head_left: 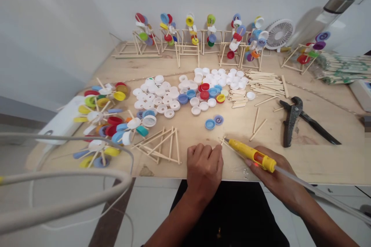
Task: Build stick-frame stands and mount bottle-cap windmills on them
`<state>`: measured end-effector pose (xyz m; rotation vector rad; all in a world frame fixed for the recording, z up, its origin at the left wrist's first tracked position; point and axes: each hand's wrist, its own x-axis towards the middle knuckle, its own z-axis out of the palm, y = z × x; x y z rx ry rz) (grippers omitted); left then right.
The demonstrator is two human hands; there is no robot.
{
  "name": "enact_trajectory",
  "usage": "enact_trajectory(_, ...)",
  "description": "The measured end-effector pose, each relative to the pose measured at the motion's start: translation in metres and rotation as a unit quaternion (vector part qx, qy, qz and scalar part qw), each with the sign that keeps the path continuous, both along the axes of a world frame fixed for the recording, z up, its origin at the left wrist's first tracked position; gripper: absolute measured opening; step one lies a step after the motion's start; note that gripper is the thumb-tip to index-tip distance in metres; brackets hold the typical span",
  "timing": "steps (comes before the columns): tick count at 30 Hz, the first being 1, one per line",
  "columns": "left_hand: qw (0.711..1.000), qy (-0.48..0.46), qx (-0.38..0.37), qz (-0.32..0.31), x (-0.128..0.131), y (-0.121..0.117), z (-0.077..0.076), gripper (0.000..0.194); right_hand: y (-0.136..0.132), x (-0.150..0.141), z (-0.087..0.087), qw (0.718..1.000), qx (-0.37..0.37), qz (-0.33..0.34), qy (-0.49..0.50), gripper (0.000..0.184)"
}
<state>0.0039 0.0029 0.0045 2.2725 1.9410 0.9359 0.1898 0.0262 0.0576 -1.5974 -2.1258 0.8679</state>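
R hand (274, 173) clamped round yellow glue gun (252, 155), fingers wrapped on barrel, nozzle angled down-left; small wooden sticks (222, 141) just off nozzle tip, btw both hands, near front edge of wooden tabletop (319, 166); L hand (204, 170) curled knuckles-up, fingertips (216, 149) right by sticks, on them or just beside, can't tell if pinching; red light (256, 164) glowing on gun; white tube (319, 187) running from gun's rear past R forearm; stick triangle frame (156, 148) lying flat left of L hand; 2 blue caps (211, 122) just ahead of hands; white caps (155, 96) heaped mid-table w/ blue & red caps (204, 94) among them; cap-and-stick pinwheels (98, 123) at left; loose sticks (265, 85) at right, beside black-handled pliers (292, 119); row of cap models on stick stands (191, 32) along back; small white fan (278, 34) back right; bundled sticks in plastic (344, 69) at far right; white cable (58, 173) looping across lower left, blurred.
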Motion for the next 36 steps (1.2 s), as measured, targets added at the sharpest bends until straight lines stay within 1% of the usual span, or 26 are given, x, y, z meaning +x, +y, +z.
enact_trajectory(4, 1.000, 0.002, -0.004, 0.001, -0.0003, -0.0002, 0.0004, 0.016, 0.0001, 0.0010, -0.0022, 1.000, 0.004, 0.004, -0.016, 0.029)
enact_trajectory(11, 1.000, 0.003, 0.001, -0.002, -0.0002, -0.0002, -0.0007, 0.016, 0.0000, 0.0024, -0.0061, 0.999, 0.027, 0.015, -0.016, 0.027)
enact_trajectory(21, 1.000, 0.003, -0.004, 0.000, 0.0000, -0.0006, -0.0008, 0.016, -0.0012, 0.0032, -0.0066, 0.999, 0.034, 0.017, -0.035, 0.026)
enact_trajectory(26, 1.000, 0.003, -0.001, 0.001, 0.0000, -0.0004, -0.0002, 0.017, -0.0011, 0.0028, -0.0070, 0.999, 0.039, 0.017, -0.033, 0.029)
enact_trajectory(36, 1.000, 0.002, 0.003, 0.005, 0.0005, 0.0006, -0.0007, 0.017, -0.0015, 0.0039, -0.0064, 0.999, 0.035, 0.014, -0.027, 0.025)
